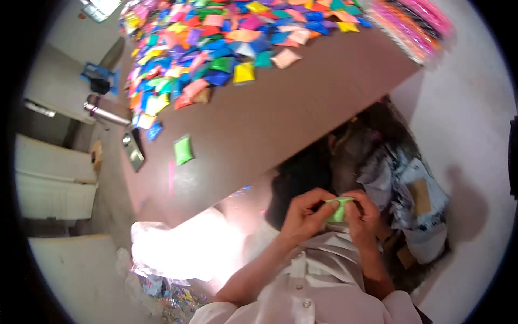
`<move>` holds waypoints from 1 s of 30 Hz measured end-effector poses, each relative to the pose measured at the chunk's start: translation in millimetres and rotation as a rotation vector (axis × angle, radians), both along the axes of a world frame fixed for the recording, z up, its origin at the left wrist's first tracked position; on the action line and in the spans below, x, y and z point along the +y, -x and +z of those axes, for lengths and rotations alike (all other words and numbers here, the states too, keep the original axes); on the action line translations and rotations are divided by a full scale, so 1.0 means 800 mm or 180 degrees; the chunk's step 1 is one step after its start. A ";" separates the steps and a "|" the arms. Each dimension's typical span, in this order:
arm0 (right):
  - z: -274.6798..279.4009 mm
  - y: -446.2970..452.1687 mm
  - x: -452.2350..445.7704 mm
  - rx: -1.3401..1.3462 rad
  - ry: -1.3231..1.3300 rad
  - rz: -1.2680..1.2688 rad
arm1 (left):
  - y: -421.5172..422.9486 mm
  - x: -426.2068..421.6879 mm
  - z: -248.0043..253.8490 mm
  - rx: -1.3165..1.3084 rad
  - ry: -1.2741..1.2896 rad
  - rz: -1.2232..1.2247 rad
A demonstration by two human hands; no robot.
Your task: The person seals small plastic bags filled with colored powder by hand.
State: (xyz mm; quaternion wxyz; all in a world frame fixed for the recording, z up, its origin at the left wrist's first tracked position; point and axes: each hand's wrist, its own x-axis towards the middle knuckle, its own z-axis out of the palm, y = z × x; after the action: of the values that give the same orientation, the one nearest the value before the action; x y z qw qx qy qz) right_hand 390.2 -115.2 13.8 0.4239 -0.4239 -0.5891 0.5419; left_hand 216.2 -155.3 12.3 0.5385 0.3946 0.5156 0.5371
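Note:
Close to my chest, both hands pinch a small light green packet (pixel 339 211). My left hand (pixel 308 216) grips its left side between thumb and fingers. My right hand (pixel 363 215) has hold of the right side, with the thumb pressed against it. The top edge of the packet runs as a thin line between the two hands; much of the rest is hidden by fingers. On the table lies a similar bright green packet (pixel 183 149), apart from the others, beside a thin pink strip (pixel 171 179).
Many colourful packets (pixel 221 65) are heaped along the far side of the brown table (pixel 253 129). A metal bottle (pixel 110 112) and a phone (pixel 133 150) are at its left edge. Bundled coloured strips (pixel 413 27) lie at the far right corner. Below right are crumpled grey bags (pixel 402 183).

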 end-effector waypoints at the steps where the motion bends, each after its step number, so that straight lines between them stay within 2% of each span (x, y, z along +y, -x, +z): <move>1: 0.001 0.003 0.001 0.0090 -0.0004 0.0087 | 0.002 -0.001 -0.003 -0.0201 0.0025 -0.0033; 5: 0.000 0.015 0.008 -0.0148 -0.0078 0.0066 | 0.006 -0.005 -0.002 -0.0826 0.0305 0.0010; 8: -0.003 0.030 0.015 -0.0220 -0.0206 0.0104 | 0.009 -0.005 0.011 -0.0962 0.0236 0.0301; 10: 0.002 0.044 0.021 -0.0214 -0.0224 0.0181 | 0.023 -0.008 0.002 -0.0802 0.0168 0.0215; 12: 0.015 0.066 0.023 -0.0171 -0.0181 0.0367 | 0.046 -0.015 0.007 -0.0113 0.0209 0.0266; 16: 0.019 0.111 0.027 0.0057 0.0024 0.0637 | 0.089 -0.025 0.017 0.0334 -0.0088 0.0524; 18: 0.023 0.132 0.032 0.0055 0.0663 0.1052 | 0.111 -0.030 0.022 0.0464 -0.0040 0.0831; 19: 0.027 0.144 0.036 0.0050 0.0727 0.1157 | 0.125 -0.033 0.023 0.0625 0.0284 0.0758; 20: 0.029 0.156 0.038 0.0055 0.0651 0.1166 | 0.132 -0.034 0.024 0.0635 0.0210 0.0773; 22: 0.025 0.182 0.048 -0.0066 0.0217 0.1130 | 0.145 -0.027 0.025 0.0108 0.0239 0.1013; 24: 0.017 0.206 0.062 0.0040 0.0166 0.1047 | 0.162 -0.017 0.021 0.0002 0.0007 0.1040; 26: 0.023 0.227 0.078 0.0091 -0.0345 0.0948 | 0.183 0.001 0.017 -0.0106 -0.0199 0.1078; 28: 0.020 0.244 0.100 -0.0011 -0.0585 0.0909 | 0.201 0.020 0.017 -0.0506 0.0285 0.0939; 30: 0.018 0.257 0.119 -0.0123 -0.0793 0.0844 | 0.214 0.041 0.024 -0.0245 0.0135 0.0931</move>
State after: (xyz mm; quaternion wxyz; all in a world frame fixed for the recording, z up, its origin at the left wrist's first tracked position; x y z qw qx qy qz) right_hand 184.5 -19.8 27.8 0.3865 -0.2971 -0.7104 0.5077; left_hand 45.2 -122.2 31.5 0.4821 0.2829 0.5578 0.6136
